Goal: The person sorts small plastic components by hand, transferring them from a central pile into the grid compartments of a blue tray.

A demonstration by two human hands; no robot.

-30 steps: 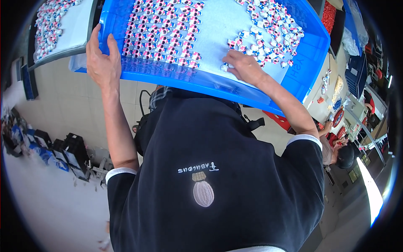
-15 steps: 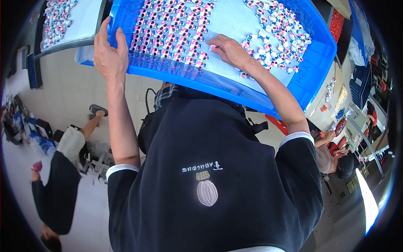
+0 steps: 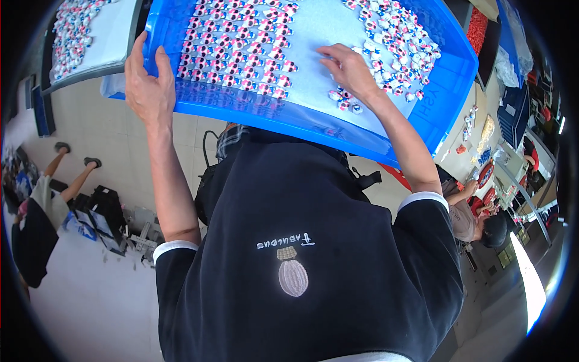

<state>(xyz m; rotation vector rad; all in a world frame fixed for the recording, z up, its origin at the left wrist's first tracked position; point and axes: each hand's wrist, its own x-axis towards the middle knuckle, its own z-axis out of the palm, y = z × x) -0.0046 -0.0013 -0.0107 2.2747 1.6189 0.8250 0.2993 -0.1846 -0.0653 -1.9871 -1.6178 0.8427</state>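
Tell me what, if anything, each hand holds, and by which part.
The left hand holds the blue tray by its left rim; the right hand holds nothing visible.

Hands (image 3: 148, 93) (image 3: 353, 72) apart, right fingers (image 3: 333, 52) loosely bent

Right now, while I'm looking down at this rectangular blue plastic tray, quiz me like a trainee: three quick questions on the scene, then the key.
1. Which part of the rectangular blue plastic tray does the bare left hand hold? a) the right end; b) the left end; c) the middle of the near wall.
2. True or false: the small pink, white and blue figures at the tray's left lie in rows.
3. Where is the bare right hand?

Key:
1. b.
2. True.
3. Over the white lining sheet, with the rows to its left and a jumbled pile of similar figures mostly to its right.
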